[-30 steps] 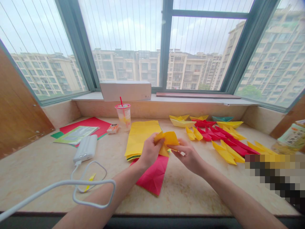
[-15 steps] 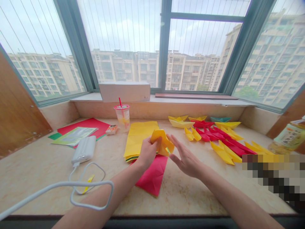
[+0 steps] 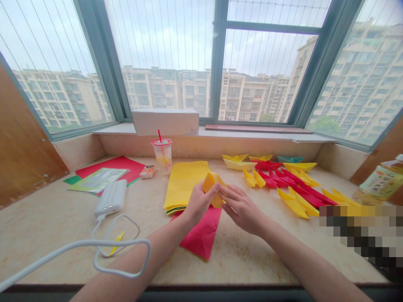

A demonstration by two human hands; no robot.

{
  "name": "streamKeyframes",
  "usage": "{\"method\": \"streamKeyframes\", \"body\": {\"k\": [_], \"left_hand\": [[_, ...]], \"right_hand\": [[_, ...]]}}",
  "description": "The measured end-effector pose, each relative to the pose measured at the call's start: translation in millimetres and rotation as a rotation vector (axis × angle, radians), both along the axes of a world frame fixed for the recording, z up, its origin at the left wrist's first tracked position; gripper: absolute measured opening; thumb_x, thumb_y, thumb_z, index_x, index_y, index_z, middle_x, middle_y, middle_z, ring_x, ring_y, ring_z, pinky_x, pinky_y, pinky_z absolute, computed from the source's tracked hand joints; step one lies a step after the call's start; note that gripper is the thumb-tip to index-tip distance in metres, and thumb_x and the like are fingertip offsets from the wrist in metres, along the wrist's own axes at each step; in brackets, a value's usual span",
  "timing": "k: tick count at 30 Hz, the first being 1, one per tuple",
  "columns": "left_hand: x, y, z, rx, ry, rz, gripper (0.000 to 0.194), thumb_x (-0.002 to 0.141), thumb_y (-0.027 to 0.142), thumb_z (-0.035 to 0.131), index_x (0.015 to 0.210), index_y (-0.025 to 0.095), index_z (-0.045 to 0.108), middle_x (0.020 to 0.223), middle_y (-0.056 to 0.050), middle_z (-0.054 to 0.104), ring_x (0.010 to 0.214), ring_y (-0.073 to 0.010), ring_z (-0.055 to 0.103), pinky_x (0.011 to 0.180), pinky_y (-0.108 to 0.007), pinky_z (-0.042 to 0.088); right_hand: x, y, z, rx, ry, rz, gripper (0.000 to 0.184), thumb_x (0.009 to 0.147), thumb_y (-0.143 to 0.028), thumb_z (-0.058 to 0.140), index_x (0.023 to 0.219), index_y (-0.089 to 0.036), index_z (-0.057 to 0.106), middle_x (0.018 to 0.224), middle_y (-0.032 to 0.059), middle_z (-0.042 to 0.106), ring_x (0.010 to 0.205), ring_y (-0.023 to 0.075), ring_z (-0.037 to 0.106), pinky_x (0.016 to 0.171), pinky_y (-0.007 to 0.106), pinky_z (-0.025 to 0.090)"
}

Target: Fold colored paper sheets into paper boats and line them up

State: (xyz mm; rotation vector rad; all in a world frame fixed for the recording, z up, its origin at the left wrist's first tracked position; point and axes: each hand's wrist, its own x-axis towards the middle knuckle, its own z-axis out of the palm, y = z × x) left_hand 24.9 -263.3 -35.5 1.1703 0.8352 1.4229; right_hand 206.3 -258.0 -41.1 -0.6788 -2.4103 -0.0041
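My left hand (image 3: 198, 204) holds a folded piece of yellow origami paper (image 3: 211, 186) between thumb and fingers. My right hand (image 3: 241, 209) presses in from the right, its fingertips against the paper's lower edge. Part of the fold is hidden behind my fingers. Below my hands lies a creased red paper sheet (image 3: 201, 233), and to the left sits a stack of yellow paper (image 3: 185, 186) with darker sheets beneath it. Folded yellow and red paper boats (image 3: 267, 165) stand in rows to the right.
A white power bank (image 3: 110, 198) with a looped white cable (image 3: 119, 247) lies left on the stone sill. Behind it are red sheets with a booklet (image 3: 97, 180), and a plastic cup with a red straw (image 3: 163, 156). A bottle (image 3: 382, 181) stands at far right.
My right hand has closed in from its open, spread pose and now meets the yellow paper. The paper sits more compactly between my hands.
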Motion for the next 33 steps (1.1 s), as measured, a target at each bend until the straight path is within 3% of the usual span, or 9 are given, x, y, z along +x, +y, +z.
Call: {"method": "streamKeyframes", "body": {"k": [5,9,13,16,19,22,28,30,33], "left_hand": [[1,4,-2.6,-0.091,-0.066,0.036,0.044,0.076,0.049,0.075,0.098,0.013,0.068,0.085,-0.006,0.07,0.072,-0.0162,0.065,0.066,-0.026,0.051],[3,3,-1.7,-0.127,-0.106,-0.018,0.044,0.076,0.05,0.075,0.097,0.012,0.07,0.086,-0.007,0.071,0.072,-0.0175,0.066,0.066,-0.027,0.052],[6,-3,1.6,-0.085,-0.091,-0.116,0.041,0.078,0.048,0.074,0.095,0.01,0.073,0.089,-0.009,0.072,0.077,-0.0169,0.066,0.071,-0.026,0.051],[6,-7,5.4,-0.078,-0.053,-0.125,0.041,0.078,0.048,0.074,0.094,0.01,0.073,0.086,-0.008,0.072,0.075,-0.0162,0.065,0.07,-0.025,0.05],[4,-6,9.2,-0.047,0.01,-0.085,0.04,0.076,0.046,0.077,0.095,0.011,0.073,0.088,-0.007,0.072,0.077,-0.0166,0.066,0.074,-0.027,0.052],[1,-4,9.9,-0.055,0.043,-0.089,0.042,0.074,0.043,0.079,0.1,0.011,0.071,0.093,-0.008,0.072,0.079,-0.018,0.067,0.073,-0.028,0.054],[2,-2,3.8,-0.016,0.033,-0.183,0.036,0.075,0.038,0.08,0.096,0.012,0.067,0.091,-0.007,0.072,0.08,-0.0183,0.068,0.073,-0.029,0.054],[4,-3,2.4,0.0,0.014,-0.206,0.035,0.075,0.036,0.08,0.097,0.012,0.066,0.092,-0.007,0.072,0.082,-0.0176,0.068,0.077,-0.029,0.054],[4,-3,1.4,0.003,0.006,-0.241,0.036,0.075,0.035,0.08,0.098,0.012,0.065,0.093,-0.007,0.072,0.083,-0.0165,0.068,0.081,-0.03,0.053]], "right_hand": [[-1,-2,1.0,0.0,0.062,0.002,0.035,0.095,-0.02,0.052,0.127,-0.028,0.064,0.145,0.0075,0.054,0.132,0.0323,0.049,0.106,0.057,0.042],[-7,0,-3.7,-0.144,0.335,-0.077,0.021,0.09,-0.031,0.063,0.108,-0.024,0.07,0.138,0.0124,0.054,0.119,0.0286,0.058,0.099,0.048,0.05],[-14,5,-11.6,-0.357,0.524,-0.139,0.017,0.084,-0.031,0.07,0.096,-0.021,0.062,0.104,0.0076,0.066,0.093,0.0224,0.065,0.079,0.037,0.055],[-13,7,-13.2,-0.46,0.555,-0.109,0.016,0.084,-0.03,0.069,0.092,-0.022,0.057,0.083,0.0011,0.065,0.076,0.0185,0.063,0.07,0.032,0.054],[-8,7,-7.5,-0.388,0.567,-0.117,0.011,0.086,-0.026,0.066,0.093,-0.022,0.058,0.085,0.0015,0.064,0.08,0.0189,0.062,0.074,0.033,0.053],[1,8,-0.6,-0.252,0.504,-0.082,0.012,0.088,-0.024,0.062,0.1,-0.024,0.062,0.098,0.0053,0.064,0.095,0.0214,0.062,0.087,0.037,0.052],[8,9,1.0,-0.052,0.281,-0.131,0.04,0.088,-0.032,0.067,0.126,-0.026,0.059,0.141,0.0134,0.051,0.128,0.0309,0.051,0.106,0.052,0.04],[7,8,1.3,-0.038,0.212,-0.101,0.047,0.088,-0.033,0.068,0.133,-0.027,0.055,0.138,0.0123,0.057,0.124,0.0303,0.055,0.106,0.052,0.039],[5,9,0.7,-0.079,0.195,-0.031,0.044,0.092,-0.027,0.063,0.135,-0.028,0.053,0.123,0.0077,0.068,0.111,0.0253,0.064,0.101,0.046,0.044]]}}
